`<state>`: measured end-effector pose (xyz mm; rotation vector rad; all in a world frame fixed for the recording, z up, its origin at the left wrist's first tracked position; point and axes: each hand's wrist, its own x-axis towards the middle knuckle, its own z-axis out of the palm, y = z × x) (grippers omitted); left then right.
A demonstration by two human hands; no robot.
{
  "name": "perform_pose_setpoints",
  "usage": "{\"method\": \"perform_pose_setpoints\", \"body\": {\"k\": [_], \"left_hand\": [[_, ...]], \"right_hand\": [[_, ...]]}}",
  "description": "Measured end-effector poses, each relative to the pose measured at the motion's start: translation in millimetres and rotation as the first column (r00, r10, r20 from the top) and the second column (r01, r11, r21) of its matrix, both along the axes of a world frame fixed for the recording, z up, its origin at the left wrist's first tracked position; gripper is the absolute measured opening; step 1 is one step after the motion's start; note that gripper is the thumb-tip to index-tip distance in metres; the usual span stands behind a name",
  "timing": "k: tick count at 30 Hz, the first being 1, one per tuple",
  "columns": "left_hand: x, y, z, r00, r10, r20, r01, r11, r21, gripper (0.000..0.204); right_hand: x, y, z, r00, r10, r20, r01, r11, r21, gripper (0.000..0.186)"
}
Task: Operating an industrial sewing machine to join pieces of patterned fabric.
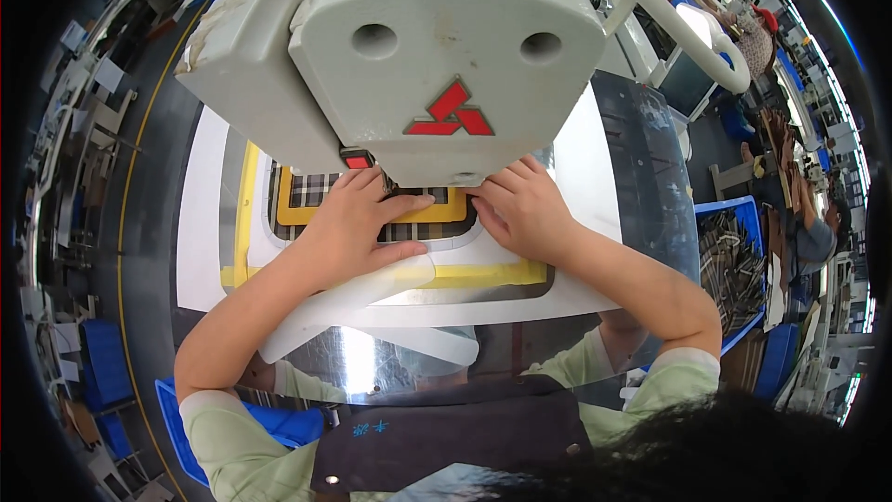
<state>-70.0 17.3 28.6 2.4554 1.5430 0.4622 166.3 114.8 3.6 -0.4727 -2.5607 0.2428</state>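
A white industrial sewing machine [448, 56] overhangs a template with yellow tape borders [483, 274]. Under its head, a yellow frame [297, 214] lies on dark plaid fabric [313, 186]. My left hand [358, 223] rests on the frame's left part with fingers spread, one fingertip near the needle area, which is mostly hidden. My right hand [516, 204] lies at the right edge of the frame and fabric, fingers apart and slightly bent, some fingertips partly behind the machine head. Both hands seem to press down without gripping.
A clear plastic table edge [520, 353] runs nearest my body. A blue bin of plaid pieces [734, 270] is at the right, another blue bin [274, 423] low at the left. Two co-workers [808, 228] [753, 42] are at benches on the right; an aisle with a yellow floor line [121, 260] runs left.
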Motion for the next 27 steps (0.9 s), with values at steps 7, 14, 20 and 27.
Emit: {"method": "perform_pose_setpoints", "body": {"k": [7, 14, 20, 27], "left_hand": [[-7, 13, -5, 0.998, 0.059, -0.013, -0.060, 0.994, -0.091, 0.052], [-6, 10, -8, 0.997, 0.027, 0.070, -0.026, 1.000, -0.016, 0.053], [-1, 3, 1, 0.997, 0.052, 0.059, -0.051, 0.998, -0.027, 0.052], [-8, -11, -4, 0.998, -0.028, 0.057, 0.031, 0.998, -0.053, 0.063]], "right_hand": [[-4, 14, 2, 0.997, -0.054, 0.052, 0.055, 0.998, -0.013, 0.015], [-3, 12, 5, 0.999, -0.038, 0.002, 0.038, 0.999, -0.021, 0.016], [-1, 7, 2, 0.999, -0.046, 0.000, 0.046, 0.996, -0.074, 0.016], [0, 2, 0, 0.999, -0.051, -0.012, 0.050, 0.994, -0.096, 0.017]]}}
